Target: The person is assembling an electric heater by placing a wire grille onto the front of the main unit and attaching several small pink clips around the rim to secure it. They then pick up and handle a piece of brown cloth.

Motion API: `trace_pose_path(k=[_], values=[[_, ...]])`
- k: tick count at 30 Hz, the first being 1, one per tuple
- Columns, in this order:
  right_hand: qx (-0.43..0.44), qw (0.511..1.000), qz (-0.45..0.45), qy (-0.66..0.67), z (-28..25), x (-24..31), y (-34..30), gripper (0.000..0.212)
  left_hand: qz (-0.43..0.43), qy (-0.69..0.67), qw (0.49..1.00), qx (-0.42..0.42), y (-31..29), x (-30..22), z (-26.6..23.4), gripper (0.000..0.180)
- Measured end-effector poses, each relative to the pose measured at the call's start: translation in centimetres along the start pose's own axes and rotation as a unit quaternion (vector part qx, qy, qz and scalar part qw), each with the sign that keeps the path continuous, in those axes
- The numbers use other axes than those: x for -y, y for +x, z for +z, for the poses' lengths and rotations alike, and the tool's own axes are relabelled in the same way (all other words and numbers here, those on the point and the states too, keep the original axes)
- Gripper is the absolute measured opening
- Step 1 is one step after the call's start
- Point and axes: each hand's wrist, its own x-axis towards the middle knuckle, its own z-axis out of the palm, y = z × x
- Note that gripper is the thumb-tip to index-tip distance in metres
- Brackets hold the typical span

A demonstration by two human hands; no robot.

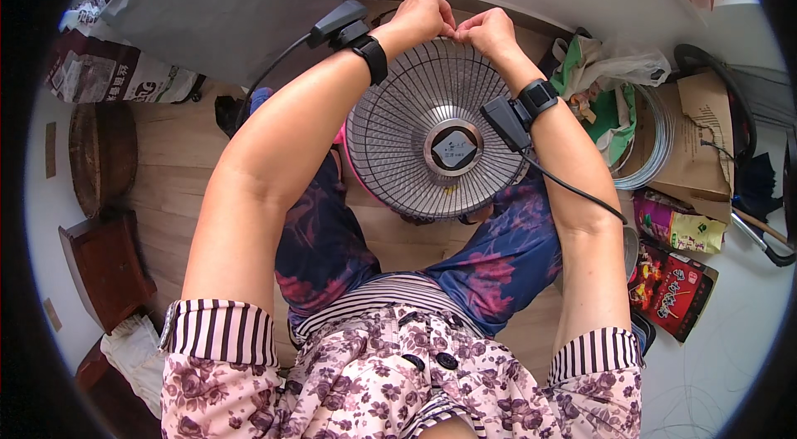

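Observation:
A round dish-shaped electric heater [398, 132] with a dark wire grille stands between my knees, its face turned up toward me. A diamond-shaped plate [456, 149] sits at the grille's centre, and a bit of pink casing shows at the left edge. Both arms reach over to the heater's far rim. There my left hand [425, 15] pinches with thumb and forefinger, and my right hand [491, 30] pinches close beside it, fingertips nearly meeting. Whatever lies between the fingertips is too small to make out.
A grey sheet [224, 3] covers something at the far left. To the right lie a cardboard box [681, 144], a coil of clear hose [656, 140], plastic bags [623, 65] and a red package [674, 289]. A wooden stool [108, 264] and a round wooden tub [104, 152] stand left.

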Motion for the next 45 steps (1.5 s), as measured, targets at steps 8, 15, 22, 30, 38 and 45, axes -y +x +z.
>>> trace_pose_path(k=[8,15,22,30,38,45], values=[[0.007,1.000,0.000,0.000,-0.1,0.0,0.0,0.012,0.006,-0.011,1.000,-0.004,0.1,0.4,0.3,0.011],[0.016,1.000,0.004,0.008,0.1,-0.4,0.4,0.015,-0.010,-0.051,0.998,0.035,0.8,1.3,0.3,0.012],[0.012,1.000,0.005,0.019,0.1,-0.5,0.3,0.015,0.011,-0.054,0.998,0.039,0.8,1.3,0.3,0.012],[0.035,0.999,0.019,0.037,0.0,-0.8,0.7,0.017,0.001,-0.057,0.997,0.051,0.8,1.0,0.3,0.011],[0.050,0.997,0.014,0.056,0.1,-1.5,1.4,0.018,0.013,-0.037,0.999,0.035,1.1,1.4,0.5,0.009],[0.061,0.998,-0.003,0.032,-0.2,-2.0,1.6,0.019,0.006,-0.004,0.999,0.035,1.1,0.8,0.4,0.009]])
